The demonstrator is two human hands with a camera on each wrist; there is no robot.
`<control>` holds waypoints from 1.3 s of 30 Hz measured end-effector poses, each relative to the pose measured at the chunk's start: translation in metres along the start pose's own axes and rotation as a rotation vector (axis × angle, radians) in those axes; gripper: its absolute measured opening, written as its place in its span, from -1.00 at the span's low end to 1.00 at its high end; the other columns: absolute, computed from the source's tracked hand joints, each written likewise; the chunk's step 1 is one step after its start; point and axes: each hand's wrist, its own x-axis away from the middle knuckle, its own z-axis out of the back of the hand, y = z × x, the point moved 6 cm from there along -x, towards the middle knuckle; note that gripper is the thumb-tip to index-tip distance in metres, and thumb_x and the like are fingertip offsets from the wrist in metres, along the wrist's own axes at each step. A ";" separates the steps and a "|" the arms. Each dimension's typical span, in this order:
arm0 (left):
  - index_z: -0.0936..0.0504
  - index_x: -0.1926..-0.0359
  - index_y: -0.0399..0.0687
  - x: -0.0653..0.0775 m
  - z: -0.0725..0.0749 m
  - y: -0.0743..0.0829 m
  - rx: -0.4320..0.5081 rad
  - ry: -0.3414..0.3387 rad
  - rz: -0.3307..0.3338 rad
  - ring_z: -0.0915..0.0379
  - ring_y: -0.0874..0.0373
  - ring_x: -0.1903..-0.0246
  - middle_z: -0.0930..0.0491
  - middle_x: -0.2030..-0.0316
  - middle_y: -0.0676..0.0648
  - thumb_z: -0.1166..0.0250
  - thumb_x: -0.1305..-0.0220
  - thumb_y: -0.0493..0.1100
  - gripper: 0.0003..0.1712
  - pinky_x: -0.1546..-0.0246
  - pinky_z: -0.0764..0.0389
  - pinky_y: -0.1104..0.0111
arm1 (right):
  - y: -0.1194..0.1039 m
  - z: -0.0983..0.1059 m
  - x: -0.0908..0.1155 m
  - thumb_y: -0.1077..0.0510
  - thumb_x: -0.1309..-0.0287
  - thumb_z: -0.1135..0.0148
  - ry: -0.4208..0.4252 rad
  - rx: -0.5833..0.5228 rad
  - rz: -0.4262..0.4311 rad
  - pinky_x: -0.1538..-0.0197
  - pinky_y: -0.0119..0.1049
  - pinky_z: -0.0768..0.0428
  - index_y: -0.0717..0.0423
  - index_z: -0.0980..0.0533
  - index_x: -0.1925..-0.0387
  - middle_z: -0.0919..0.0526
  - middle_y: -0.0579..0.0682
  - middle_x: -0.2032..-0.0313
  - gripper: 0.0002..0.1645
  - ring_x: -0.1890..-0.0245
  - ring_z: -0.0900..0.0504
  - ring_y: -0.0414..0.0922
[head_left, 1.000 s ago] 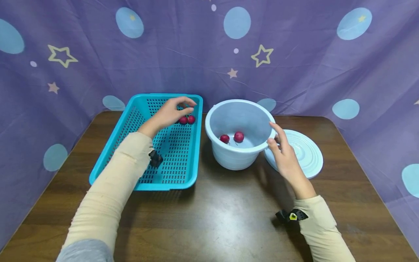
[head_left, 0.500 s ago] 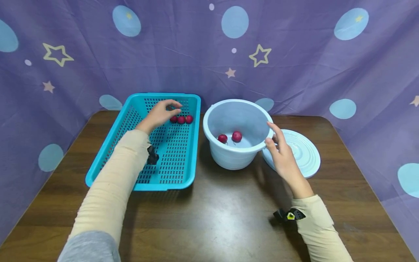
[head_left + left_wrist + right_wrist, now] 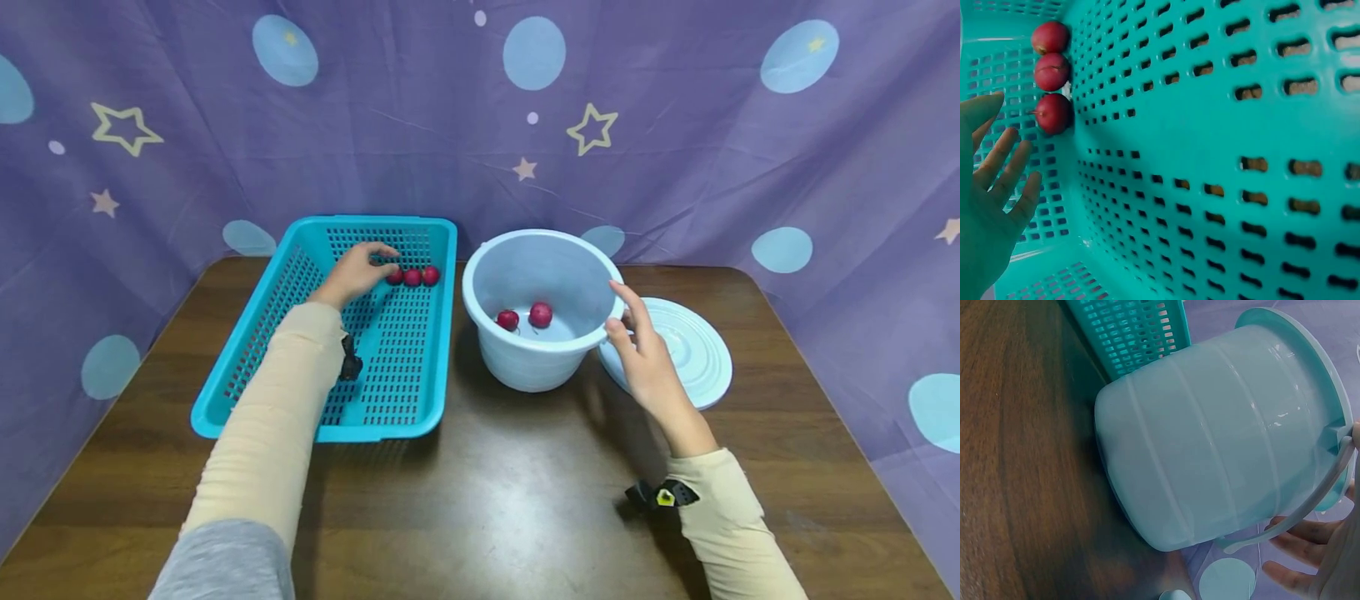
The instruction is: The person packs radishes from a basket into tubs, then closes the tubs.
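Note:
My left hand [image 3: 358, 271] reaches into the turquoise perforated basket [image 3: 441, 387], its fingers loosely spread and holding nothing. Three small red radishes [image 3: 413, 277] lie in a row by the basket's far wall, just beyond the fingertips. In the left wrist view, a gap shows between the thumb and the nearest radish [image 3: 1054, 114], which has a thin root. My right hand [image 3: 652, 371] holds the rim of the pale blue bucket [image 3: 525, 367] at its right side, thumb and forefinger on the edge. Two more radishes [image 3: 540, 315] rest on the bucket's bottom.
A round pale blue lid [image 3: 697, 350] lies on the brown wooden table [image 3: 510, 517], partly behind my right hand. The bucket's handle [image 3: 1310, 503] hangs beside the right fingers. A purple patterned curtain [image 3: 420, 125] rises behind the table.
My left hand has moved left and lower over the radishes, bringing the row into fuller view. The right hand keeps its place at the bucket rim.

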 end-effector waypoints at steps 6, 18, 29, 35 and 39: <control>-0.45 -0.30 -0.11 -0.008 -0.002 -0.008 -0.071 0.023 0.024 -0.29 -0.24 -0.24 -0.31 -0.33 -0.29 -0.11 -0.50 -0.12 -0.57 -0.16 -0.37 -0.13 | 0.000 0.000 0.001 -0.06 -0.53 0.10 -0.003 -0.008 -0.008 -0.20 0.14 -0.36 -0.25 -0.07 -0.53 -0.50 0.32 -0.16 -0.37 -0.12 -0.49 0.17; -0.54 -0.19 -0.14 -0.017 -0.014 -0.016 -0.176 0.028 -0.009 -0.40 -0.20 -0.10 -0.47 -0.13 -0.28 -0.18 -0.44 -0.17 -0.65 -0.09 -0.41 -0.09 | 0.000 0.000 0.000 -0.06 -0.53 0.11 0.003 0.011 0.003 -0.20 0.13 -0.37 -0.25 -0.07 -0.52 -0.49 0.30 -0.19 -0.38 -0.15 -0.48 0.16; -0.44 -0.27 -0.18 -0.013 -0.018 -0.012 -0.258 0.033 -0.013 -0.38 -0.25 -0.08 -0.33 -0.13 -0.32 -0.23 -0.39 -0.21 -0.54 -0.12 -0.38 -0.11 | 0.002 0.001 0.000 -0.07 -0.53 0.11 0.023 0.022 0.018 -0.19 0.12 -0.37 -0.22 -0.09 -0.52 -0.52 0.33 -0.15 -0.38 -0.12 -0.50 0.15; -0.43 -0.21 -0.18 -0.012 -0.018 -0.016 -0.276 0.041 0.026 -0.43 -0.23 -0.03 -0.44 -0.07 -0.33 -0.26 -0.36 -0.22 -0.56 -0.05 -0.45 -0.07 | 0.003 0.000 0.000 -0.06 -0.53 0.11 0.022 0.022 0.020 -0.18 0.12 -0.38 -0.21 -0.09 -0.52 -0.52 0.32 -0.14 -0.38 -0.11 -0.50 0.15; -0.41 -0.19 -0.18 -0.013 -0.018 -0.017 -0.272 0.025 0.034 -0.46 -0.21 -0.01 -0.50 -0.05 -0.31 -0.27 -0.36 -0.21 -0.57 -0.02 -0.46 -0.06 | 0.003 0.000 0.000 -0.06 -0.53 0.11 0.023 0.021 0.020 -0.17 0.13 -0.38 -0.21 -0.09 -0.52 -0.53 0.32 -0.13 -0.39 -0.10 -0.51 0.17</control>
